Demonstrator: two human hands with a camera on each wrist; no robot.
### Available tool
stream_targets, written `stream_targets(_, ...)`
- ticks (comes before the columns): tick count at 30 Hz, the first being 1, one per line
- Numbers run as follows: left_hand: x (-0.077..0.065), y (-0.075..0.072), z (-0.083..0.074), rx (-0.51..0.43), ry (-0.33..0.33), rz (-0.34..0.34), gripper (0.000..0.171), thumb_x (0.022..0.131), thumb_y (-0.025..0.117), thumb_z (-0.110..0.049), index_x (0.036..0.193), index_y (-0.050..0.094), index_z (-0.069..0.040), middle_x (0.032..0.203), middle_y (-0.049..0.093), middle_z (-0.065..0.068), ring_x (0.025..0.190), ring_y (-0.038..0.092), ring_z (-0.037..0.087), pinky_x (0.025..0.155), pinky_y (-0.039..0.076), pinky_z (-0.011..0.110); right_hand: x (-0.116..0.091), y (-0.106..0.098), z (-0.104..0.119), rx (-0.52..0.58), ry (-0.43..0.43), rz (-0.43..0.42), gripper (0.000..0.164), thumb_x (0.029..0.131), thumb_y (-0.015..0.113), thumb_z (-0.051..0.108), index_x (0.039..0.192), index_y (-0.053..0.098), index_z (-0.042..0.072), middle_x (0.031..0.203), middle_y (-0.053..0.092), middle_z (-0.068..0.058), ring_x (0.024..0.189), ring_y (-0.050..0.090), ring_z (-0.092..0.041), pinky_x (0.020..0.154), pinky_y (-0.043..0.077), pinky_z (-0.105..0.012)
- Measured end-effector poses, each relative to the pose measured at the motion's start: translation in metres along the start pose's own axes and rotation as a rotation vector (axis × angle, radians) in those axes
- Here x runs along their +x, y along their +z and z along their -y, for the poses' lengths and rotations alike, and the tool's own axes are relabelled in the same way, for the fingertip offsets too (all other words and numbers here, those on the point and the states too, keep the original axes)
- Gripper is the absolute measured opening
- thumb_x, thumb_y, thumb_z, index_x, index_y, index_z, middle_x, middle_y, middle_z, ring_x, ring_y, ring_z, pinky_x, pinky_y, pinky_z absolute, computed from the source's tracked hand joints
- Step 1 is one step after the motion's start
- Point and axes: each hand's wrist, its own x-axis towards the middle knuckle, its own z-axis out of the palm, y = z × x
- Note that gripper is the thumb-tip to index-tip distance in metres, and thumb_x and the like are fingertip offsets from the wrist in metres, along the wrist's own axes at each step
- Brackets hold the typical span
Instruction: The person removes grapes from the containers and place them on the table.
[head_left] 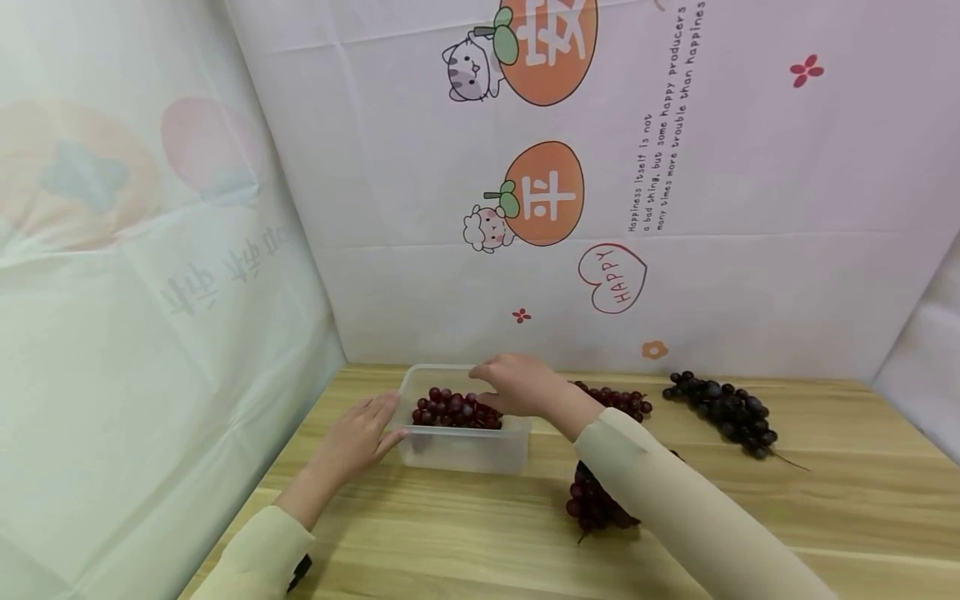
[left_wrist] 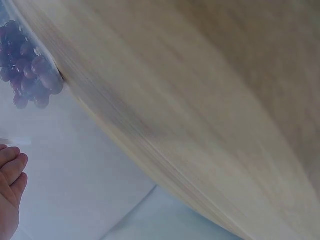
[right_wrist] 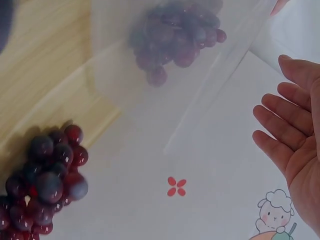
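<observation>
A clear plastic box (head_left: 465, 452) stands on the table with a bunch of red grapes (head_left: 453, 408) inside it. My left hand (head_left: 360, 433) is at the box's left end, its fingers along the rim and wall. Over the right part of the box is my right hand (head_left: 521, 385), above the grapes. In the right wrist view the right hand (right_wrist: 295, 125) has its fingers loosely extended, with nothing in them. Through the cloudy box wall the boxed grapes (right_wrist: 172, 37) show there too. The left wrist view catches only part of the left hand (left_wrist: 10, 175) at its edge.
Right of the box lie a second red bunch (head_left: 618, 400), partly behind the right arm, and a black bunch (head_left: 723, 410) with a long stem. Nearer, a dark red bunch (head_left: 592, 504) is partly covered by the right sleeve (head_left: 675, 500). Printed cloth (head_left: 420, 292) hangs behind the wooden table (head_left: 450, 533).
</observation>
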Motion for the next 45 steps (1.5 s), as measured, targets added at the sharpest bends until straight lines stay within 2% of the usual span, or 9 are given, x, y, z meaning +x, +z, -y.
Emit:
stream_targets(6,0.001,-0.002,-0.001,0.004,-0.016,0.022,0.066,0.098,0.055,-0.043,0.137,0.047,0.01,0.135,0.053,0.025,0.12,0.054,0.038,0.103,0.043,0.049,0.014,0.007,0.001,0.022,0.026,-0.003,0.035,0.093,0.068,0.023,0.125,0.066,0.008,0.118,0.068,-0.006,0.106,0.064,-0.021,0.092,0.053,-0.035)
stream_targets(15,0.001,-0.001,-0.001,0.006,-0.023,0.03,0.066,0.097,0.058,-0.042,0.137,0.047,0.01,0.135,0.053,0.024,0.121,0.054,0.038,0.104,0.042,0.048,0.034,0.025,0.004,0.053,0.125,0.09,0.041,0.093,0.068,0.027,0.13,0.062,0.009,0.123,0.065,-0.006,0.11,0.061,-0.023,0.094,0.051,-0.037)
stream_targets(23,0.0,0.001,0.0,-0.008,-0.036,0.024,0.066,0.096,0.059,-0.04,0.138,0.047,0.009,0.136,0.052,0.024,0.121,0.054,0.038,0.104,0.042,0.049,0.048,0.045,0.007,0.101,0.199,0.114,0.042,0.094,0.067,0.026,0.131,0.061,0.007,0.126,0.063,-0.008,0.111,0.06,-0.024,0.094,0.051,-0.036)
stream_targets(26,-0.001,0.001,0.0,-0.023,-0.023,0.0,0.065,0.098,0.054,-0.043,0.136,0.048,0.01,0.134,0.054,0.024,0.119,0.055,0.038,0.103,0.043,0.049,0.051,0.052,0.007,0.112,0.225,0.125,0.042,0.094,0.068,0.024,0.13,0.061,0.005,0.125,0.063,-0.009,0.111,0.06,-0.024,0.094,0.052,-0.036)
stream_targets(31,-0.001,0.004,0.001,-0.031,-0.017,-0.021,0.07,0.102,0.038,-0.051,0.136,0.048,0.01,0.133,0.054,0.025,0.119,0.055,0.039,0.102,0.043,0.05,0.053,0.058,0.005,0.142,0.266,0.131,0.043,0.092,0.07,0.022,0.129,0.061,0.002,0.126,0.062,-0.01,0.114,0.059,-0.025,0.096,0.05,-0.036)
stream_targets(33,-0.001,0.004,0.002,-0.028,-0.019,-0.021,0.07,0.102,0.038,-0.051,0.136,0.048,0.01,0.134,0.054,0.025,0.119,0.055,0.038,0.102,0.044,0.05,0.053,0.06,0.005,0.153,0.274,0.135,0.043,0.091,0.071,0.022,0.129,0.061,0.002,0.126,0.062,-0.01,0.114,0.059,-0.025,0.096,0.05,-0.036)
stream_targets(40,-0.001,0.002,0.0,-0.023,-0.03,0.009,0.065,0.097,0.059,-0.04,0.137,0.047,0.01,0.135,0.053,0.025,0.121,0.054,0.037,0.103,0.043,0.05,0.051,0.071,0.002,0.174,0.312,0.143,0.04,0.088,0.075,0.023,0.12,0.064,0.003,0.115,0.065,-0.008,0.103,0.062,-0.021,0.088,0.053,-0.034)
stream_targets(42,-0.001,0.002,0.0,-0.022,-0.034,0.019,0.065,0.098,0.057,-0.041,0.137,0.047,0.01,0.135,0.053,0.024,0.122,0.053,0.037,0.104,0.043,0.049,0.05,0.073,0.001,0.179,0.32,0.15,0.038,0.086,0.077,0.024,0.117,0.065,0.004,0.111,0.066,-0.007,0.1,0.062,-0.02,0.085,0.053,-0.034)
stream_targets(45,-0.001,0.002,0.0,-0.025,-0.027,0.006,0.067,0.101,0.047,-0.047,0.137,0.047,0.01,0.135,0.053,0.025,0.12,0.054,0.037,0.102,0.044,0.05,0.05,0.076,-0.001,0.173,0.326,0.16,0.035,0.084,0.079,0.026,0.11,0.067,0.006,0.102,0.066,-0.004,0.093,0.061,-0.019,0.081,0.053,-0.033)
